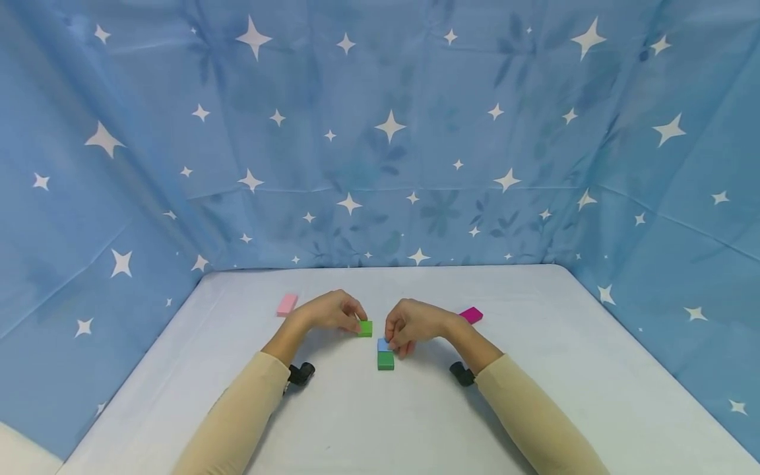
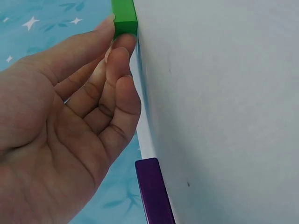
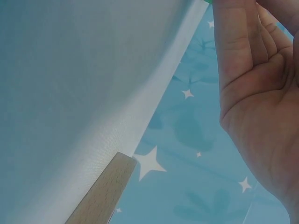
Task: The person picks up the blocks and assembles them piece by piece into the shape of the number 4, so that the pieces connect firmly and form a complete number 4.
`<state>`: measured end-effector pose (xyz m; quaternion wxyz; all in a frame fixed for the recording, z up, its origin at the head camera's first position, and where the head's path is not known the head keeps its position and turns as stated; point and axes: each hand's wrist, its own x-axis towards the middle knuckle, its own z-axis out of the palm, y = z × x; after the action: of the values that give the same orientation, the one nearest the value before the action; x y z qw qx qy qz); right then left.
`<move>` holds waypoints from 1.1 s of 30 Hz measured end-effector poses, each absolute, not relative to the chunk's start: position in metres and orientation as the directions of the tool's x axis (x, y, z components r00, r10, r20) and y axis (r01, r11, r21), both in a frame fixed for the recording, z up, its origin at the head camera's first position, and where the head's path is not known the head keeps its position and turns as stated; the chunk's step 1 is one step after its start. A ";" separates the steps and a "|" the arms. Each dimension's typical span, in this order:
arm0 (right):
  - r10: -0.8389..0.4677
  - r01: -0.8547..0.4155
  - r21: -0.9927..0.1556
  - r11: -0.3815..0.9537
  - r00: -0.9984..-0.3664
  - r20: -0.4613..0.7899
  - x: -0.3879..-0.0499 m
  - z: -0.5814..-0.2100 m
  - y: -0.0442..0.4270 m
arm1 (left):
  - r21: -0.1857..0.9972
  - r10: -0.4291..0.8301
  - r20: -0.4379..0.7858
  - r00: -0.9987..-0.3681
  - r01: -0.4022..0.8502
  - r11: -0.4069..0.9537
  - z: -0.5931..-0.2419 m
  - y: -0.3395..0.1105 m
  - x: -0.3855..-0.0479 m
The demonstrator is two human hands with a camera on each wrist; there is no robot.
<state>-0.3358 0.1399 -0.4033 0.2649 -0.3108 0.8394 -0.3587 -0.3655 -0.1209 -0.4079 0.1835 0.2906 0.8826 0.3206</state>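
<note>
My left hand (image 1: pixel 335 310) pinches a bright green block (image 1: pixel 365 329) at its left side. In the left wrist view the thumb and a finger meet that green block (image 2: pixel 124 21), while the other fingers curl below it. Just right of it and nearer, my right hand (image 1: pixel 418 324) has its thumb and fingertips on a light blue block (image 1: pixel 383 344), partly covering it. A darker green block (image 1: pixel 386 361) lies directly in front of the blue one. The right wrist view shows the right hand (image 3: pixel 261 84), but its fingertips are out of frame.
On the white table (image 1: pixel 380 429), a pink block (image 1: pixel 287 305) lies beyond the left forearm. Behind the right wrist is a magenta block (image 1: pixel 472 315), partly hidden. A purple block (image 2: pixel 154 191) and a wood-coloured piece (image 3: pixel 103 189) appear low in the wrist views. A blue starred curtain (image 1: pixel 380 165) surrounds the table.
</note>
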 end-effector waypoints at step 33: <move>-0.721 -0.335 -0.770 0.543 -0.656 -0.224 -0.337 -0.404 0.140 | 0.743 0.584 -0.132 -0.801 0.311 0.593 -0.409 -0.098 -0.351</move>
<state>-0.3369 0.1401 -0.4042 0.2693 -0.3157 0.8361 -0.3588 -0.3513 -0.0980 -0.4088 0.1843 0.2562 0.8732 0.3713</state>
